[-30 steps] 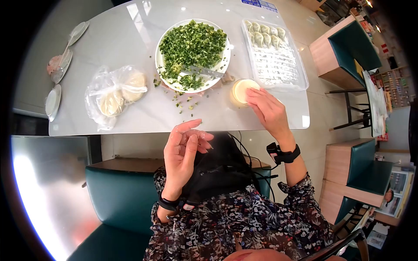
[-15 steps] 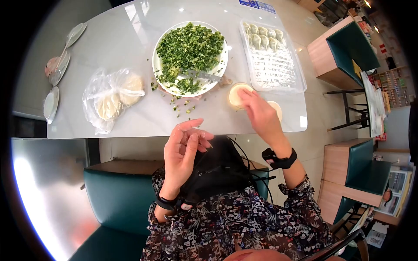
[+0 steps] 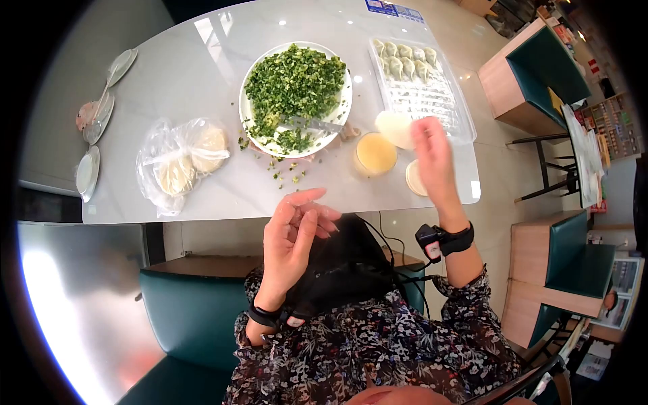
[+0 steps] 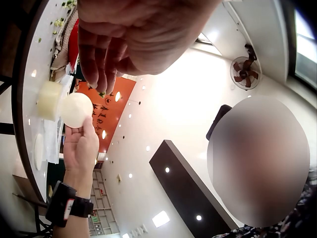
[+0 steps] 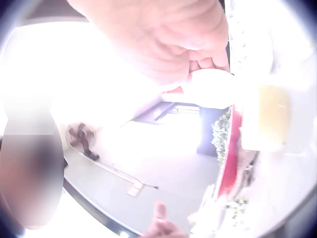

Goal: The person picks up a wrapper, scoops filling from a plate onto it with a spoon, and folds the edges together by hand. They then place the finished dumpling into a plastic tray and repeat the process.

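My right hand [image 3: 435, 158] pinches a thin, round, pale dumpling wrapper [image 3: 395, 129] by its edge, lifted near the front of the dumpling tray. In the left wrist view the wrapper [image 4: 77, 110] faces the camera as a full disc, with the thumb on it. Just left of that hand stands a pale yellow round stack [image 3: 375, 154], and another pale disc [image 3: 416, 178] lies on the table below it. My left hand [image 3: 291, 236], fingers loosely bent and holding nothing, hovers by the table's front edge. Its fingertips have a whitish dusting.
A white bowl [image 3: 247, 101] heaped with chopped greens [image 3: 295, 91] has a flat metal blade [image 3: 314, 124] in it. A clear plastic tray [image 3: 466, 121] contains several dumplings [image 3: 408, 67]. Bagged dough [image 3: 177, 177] lies left; small dishes [image 3: 88, 172] line the far left edge.
My right hand moved from the yellow stack to the lone disc's spot, back over the stack, then up and right with a wrapper. The left hand stays nearly still.
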Demonstrator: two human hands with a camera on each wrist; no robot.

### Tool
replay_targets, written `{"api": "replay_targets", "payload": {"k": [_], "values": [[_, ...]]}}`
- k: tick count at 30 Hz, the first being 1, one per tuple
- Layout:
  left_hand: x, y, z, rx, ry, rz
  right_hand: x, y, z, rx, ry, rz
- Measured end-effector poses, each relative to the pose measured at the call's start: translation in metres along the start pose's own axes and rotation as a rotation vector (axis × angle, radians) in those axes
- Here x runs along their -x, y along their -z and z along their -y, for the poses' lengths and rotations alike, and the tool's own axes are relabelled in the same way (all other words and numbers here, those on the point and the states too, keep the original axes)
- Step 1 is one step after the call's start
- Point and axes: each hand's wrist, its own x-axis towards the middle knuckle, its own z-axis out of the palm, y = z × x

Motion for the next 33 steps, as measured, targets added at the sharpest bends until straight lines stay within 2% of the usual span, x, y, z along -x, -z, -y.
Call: {"api": "replay_targets", "payload": {"k": [2,3,5,6,9,10,11,12,13,15,16,17,19,21,23,24,25,27,28,30,33], "values": [[0.001,0.001,0.0,0.001,-0.01,-0.006,-0.005,0.007,0.005,-0.243,-0.039,-0.241],[0.002,0.001,0.001,-0.011,-0.003,-0.019,-0.001,0.003,0.006,-0.244,-0.037,-0.239],[0.001,0.002,0.002,-0.022,0.001,-0.031,0.015,-0.014,0.007,0.072,0.25,-0.111],[0.001,0.002,0.003,-0.021,0.008,-0.032,0.015,-0.025,0.0,0.286,0.564,-0.138],[-0.004,0.001,0.006,0.001,0.02,-0.012,0.019,-0.033,-0.011,0.351,0.607,-0.058],[-0.005,0.001,0.007,0.019,0.03,0.01,0.019,-0.029,0.001,0.34,0.617,-0.056],[-0.007,-0.002,0.011,0.011,0.026,-0.002,0.021,-0.02,0.017,0.147,0.347,-0.019],[-0.012,-0.006,0.017,0.005,-0.066,-0.036,0.02,-0.013,0.035,-0.046,0.081,0.02],[-0.017,-0.008,0.02,-0.002,-0.158,-0.07,0.022,-0.008,0.045,-0.057,0.095,0.026],[-0.021,-0.009,0.017,0.034,-0.144,-0.058,0.027,-0.004,0.06,-0.283,0.048,0.152],[-0.021,-0.012,0.016,0.2,-0.061,-0.073,0.03,-0.016,0.065,-0.462,0.092,0.116],[-0.022,-0.014,0.016,0.369,0.018,-0.085,0.032,-0.025,0.069,-0.467,0.1,0.123],[-0.017,-0.009,0.025,0.465,0.061,-0.088,0.034,-0.038,0.076,-0.453,0.244,0.135],[-0.01,-0.003,0.032,0.481,0.118,-0.166,0.026,-0.04,0.086,-0.391,0.283,0.158],[-0.007,0.005,0.027,0.475,0.054,-0.202,0.012,-0.037,0.103,-0.197,0.339,0.088],[-0.004,0.011,0.025,0.538,0.012,-0.216,0.001,-0.044,0.094,0.018,0.434,-0.024],[-0.002,0.018,0.023,0.598,-0.031,-0.224,-0.011,-0.051,0.087,0.014,0.437,-0.034],[0.001,0.029,0.016,0.665,-0.076,-0.2,-0.032,-0.062,0.079,0.307,0.496,-0.149],[0.003,0.036,0.015,0.703,-0.09,-0.206,-0.039,-0.066,0.076,0.308,0.499,-0.158],[0.007,0.042,0.009,0.729,-0.048,-0.291,-0.048,-0.072,0.072,0.471,0.542,-0.112],[0.008,0.054,0.008,0.782,-0.017,-0.35,-0.052,-0.077,0.074,0.462,0.477,-0.061]]}}
